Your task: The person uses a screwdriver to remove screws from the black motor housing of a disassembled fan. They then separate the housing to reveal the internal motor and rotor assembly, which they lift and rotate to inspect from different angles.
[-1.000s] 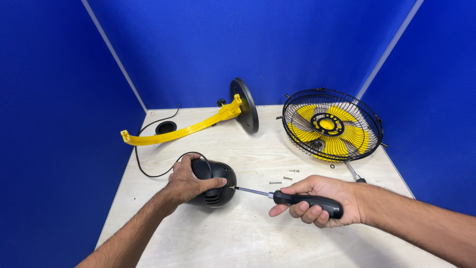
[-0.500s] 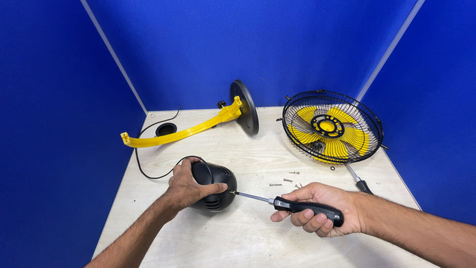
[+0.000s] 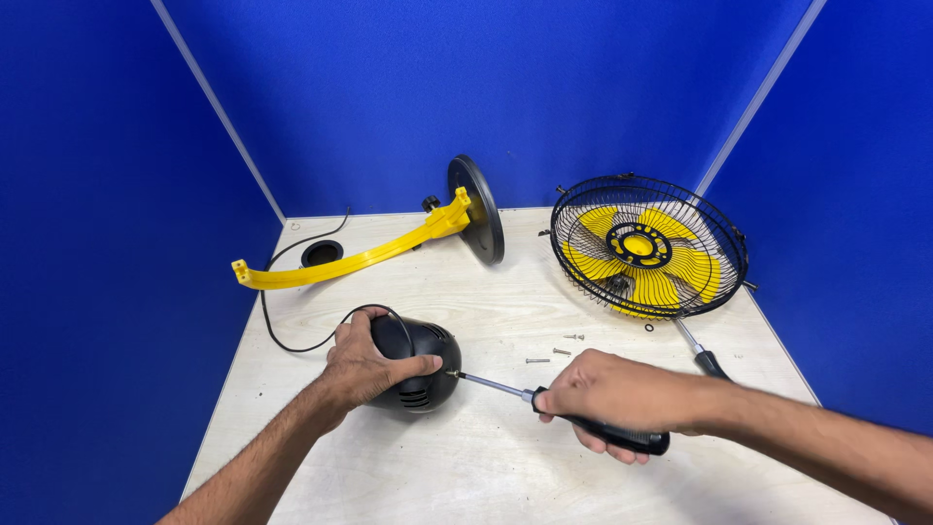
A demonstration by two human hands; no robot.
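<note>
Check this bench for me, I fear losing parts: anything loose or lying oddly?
Yes. Three small screws lie loose on the table, beside a small ring near the fan cage. The yellow stand lies tipped over.

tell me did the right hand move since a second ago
Yes. The right hand with the screwdriver slid slightly left along the table, toward the black motor housing.
</note>
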